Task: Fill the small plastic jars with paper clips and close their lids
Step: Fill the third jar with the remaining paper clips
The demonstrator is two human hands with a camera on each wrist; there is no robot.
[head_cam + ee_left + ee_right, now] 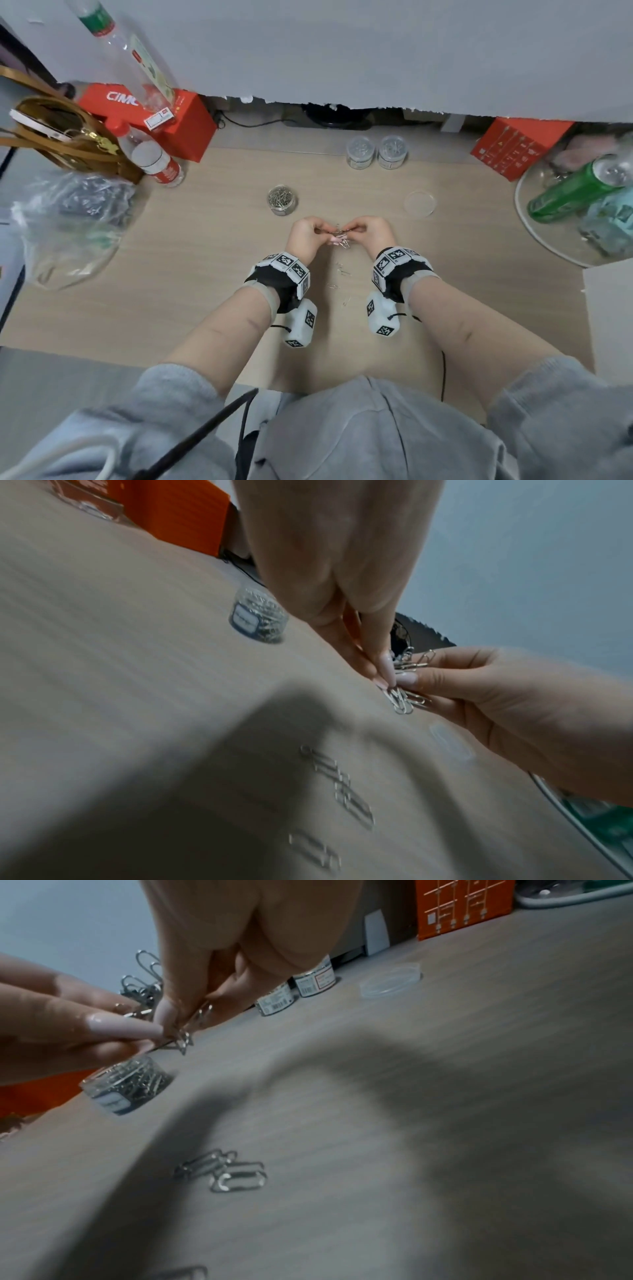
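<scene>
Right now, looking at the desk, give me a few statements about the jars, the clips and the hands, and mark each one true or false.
1. Both hands pinch one bunch of clips. True: left hand and right hand meet on it.
2. The open jar is empty. False: it holds clips.
3. The loose lid lies flat on the desk. True.
4. The two back jars lie tipped over. False: they stand upright, side by side.
5. No clips are left on the desk. False: loose clips lie near the wrists.
</scene>
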